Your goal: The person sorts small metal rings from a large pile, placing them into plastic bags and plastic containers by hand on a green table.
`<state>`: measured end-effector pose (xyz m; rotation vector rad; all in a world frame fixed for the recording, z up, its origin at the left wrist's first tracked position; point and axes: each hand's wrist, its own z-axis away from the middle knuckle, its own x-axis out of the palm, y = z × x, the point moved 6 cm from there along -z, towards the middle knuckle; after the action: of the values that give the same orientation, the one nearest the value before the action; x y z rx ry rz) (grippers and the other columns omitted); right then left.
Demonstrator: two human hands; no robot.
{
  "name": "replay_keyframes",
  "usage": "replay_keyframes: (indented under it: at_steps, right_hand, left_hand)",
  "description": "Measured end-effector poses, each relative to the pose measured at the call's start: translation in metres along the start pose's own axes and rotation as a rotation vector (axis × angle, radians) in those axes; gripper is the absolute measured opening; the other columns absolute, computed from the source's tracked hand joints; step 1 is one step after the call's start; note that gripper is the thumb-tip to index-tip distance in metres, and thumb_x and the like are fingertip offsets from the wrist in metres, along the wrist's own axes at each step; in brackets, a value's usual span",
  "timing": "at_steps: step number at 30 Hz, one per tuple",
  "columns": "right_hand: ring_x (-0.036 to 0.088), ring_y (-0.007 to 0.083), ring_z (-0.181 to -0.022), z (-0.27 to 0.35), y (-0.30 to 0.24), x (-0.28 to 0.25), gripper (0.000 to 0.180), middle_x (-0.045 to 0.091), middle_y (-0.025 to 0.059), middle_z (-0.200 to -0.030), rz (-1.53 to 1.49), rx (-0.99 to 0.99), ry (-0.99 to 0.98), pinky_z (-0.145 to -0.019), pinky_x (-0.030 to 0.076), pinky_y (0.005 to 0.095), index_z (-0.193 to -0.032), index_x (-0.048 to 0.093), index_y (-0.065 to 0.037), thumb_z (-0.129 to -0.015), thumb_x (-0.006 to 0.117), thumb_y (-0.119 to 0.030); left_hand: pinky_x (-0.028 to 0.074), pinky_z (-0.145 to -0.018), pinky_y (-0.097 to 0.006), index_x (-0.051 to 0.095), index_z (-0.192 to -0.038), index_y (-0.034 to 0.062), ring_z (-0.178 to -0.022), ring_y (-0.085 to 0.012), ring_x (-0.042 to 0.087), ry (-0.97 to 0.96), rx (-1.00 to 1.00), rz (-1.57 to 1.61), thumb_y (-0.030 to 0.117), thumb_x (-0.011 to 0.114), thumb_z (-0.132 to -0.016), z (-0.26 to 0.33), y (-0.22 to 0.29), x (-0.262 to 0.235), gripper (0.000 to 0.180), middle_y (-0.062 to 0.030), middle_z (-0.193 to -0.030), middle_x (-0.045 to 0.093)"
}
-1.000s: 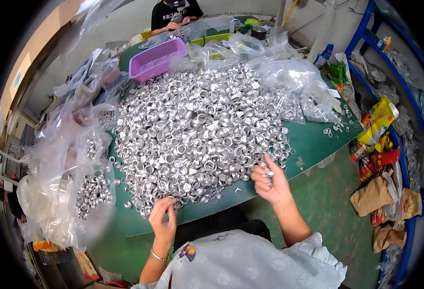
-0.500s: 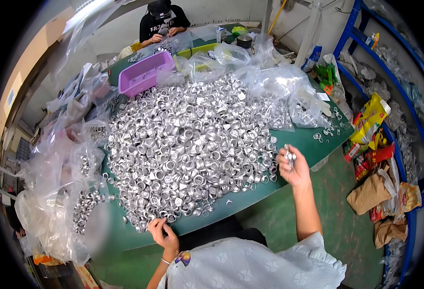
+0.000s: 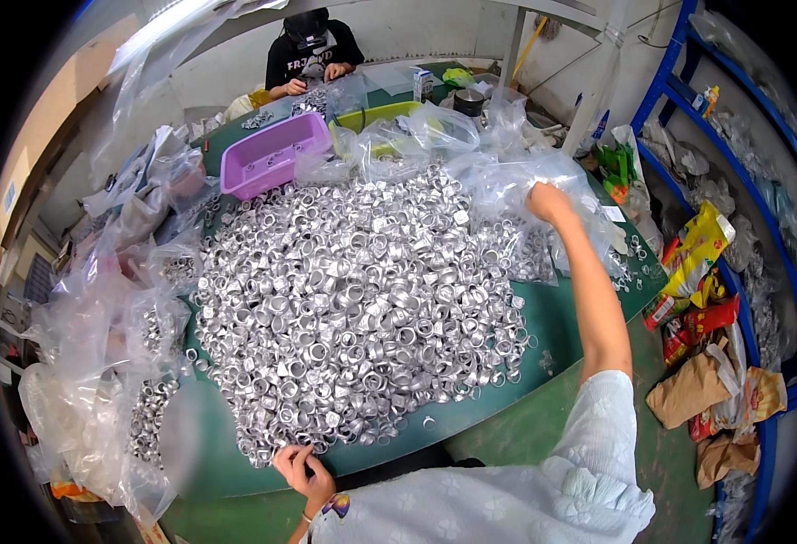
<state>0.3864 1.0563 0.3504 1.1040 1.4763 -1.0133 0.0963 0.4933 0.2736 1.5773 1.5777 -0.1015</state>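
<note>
A broad heap of silvery metal rings (image 3: 353, 308) covers the middle of the green table (image 3: 471, 422). At its near left edge rests my left hand (image 3: 306, 473), with loosely bent fingers apart and no ring visible in them. My right arm stretches forward to the far right, where my right hand (image 3: 549, 203) is closed over a clear plastic bag (image 3: 493, 186). Its fingers face away, so what they hold is hidden. Rings inside a clear bag (image 3: 532, 254) lie just below that hand, beside the heap.
Beyond the heap stand a purple basin (image 3: 276, 156) and a yellow-green tray (image 3: 376, 116). A co-worker (image 3: 312, 59) handles small pieces at the far side. Bags of rings (image 3: 152, 408) crowd the left edge. Blue shelving (image 3: 656, 82) and packages (image 3: 688, 258) flank the right.
My right hand has moved forward from the table's right edge, where it held several rings, to the plastic bag. My left hand stays by the heap's near edge.
</note>
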Motion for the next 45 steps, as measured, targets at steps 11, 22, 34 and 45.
replay_keyframes:
  at_steps: [11,22,34,45]
  right_hand:
    - [0.063,0.0329,-0.077,0.041,-0.018,-0.038,0.019,0.066,0.0154,-0.082,-0.077,-0.19,-0.153,-0.07,0.05,0.0407,-0.079,0.068,-0.007,-0.074,0.056,-0.02]
    - [0.06,0.0304,-0.096,0.016,-0.016,0.007,0.039,0.063,0.0171,-0.102,-0.12,-0.252,-0.354,-0.084,0.047,0.0379,-0.112,0.063,-0.02,-0.074,0.051,-0.015]
    - [0.061,0.0306,-0.094,0.103,-0.034,-0.003,0.03,0.065,0.0112,-0.1,0.187,-0.299,-0.445,-0.081,0.048,0.0413,-0.102,0.067,-0.022,-0.078,0.051,-0.016]
    - [0.061,0.0366,-0.081,-0.005,-0.018,-0.013,0.026,0.063,0.0213,-0.079,-0.576,-0.07,0.127,-0.075,0.047,0.0412,-0.086,0.067,-0.003,-0.078,0.054,-0.024]
  left_hand:
    - [0.036,-0.078,-0.041,0.06,-0.084,0.0057,-0.084,-0.0296,0.047,-0.075,0.028,-0.017,-0.01,0.051,-0.068,-0.007,0.004,-0.003,0.024,-0.0108,-0.086,0.052]
    - [0.036,-0.074,-0.041,0.06,-0.082,0.006,-0.082,-0.0289,0.047,-0.071,0.029,-0.04,-0.009,0.051,-0.068,-0.006,0.006,0.0,0.023,-0.0114,-0.085,0.051]
    - [0.037,-0.076,-0.041,0.062,-0.076,0.0068,-0.083,-0.0304,0.048,-0.067,-0.014,0.041,-0.011,0.051,-0.064,-0.007,0.005,0.002,0.024,-0.0103,-0.085,0.052]
    - [0.038,-0.074,-0.04,0.06,-0.077,0.006,-0.081,-0.0286,0.048,-0.055,-0.035,0.028,-0.012,0.051,-0.063,-0.008,0.008,-0.001,0.024,-0.0101,-0.083,0.051]
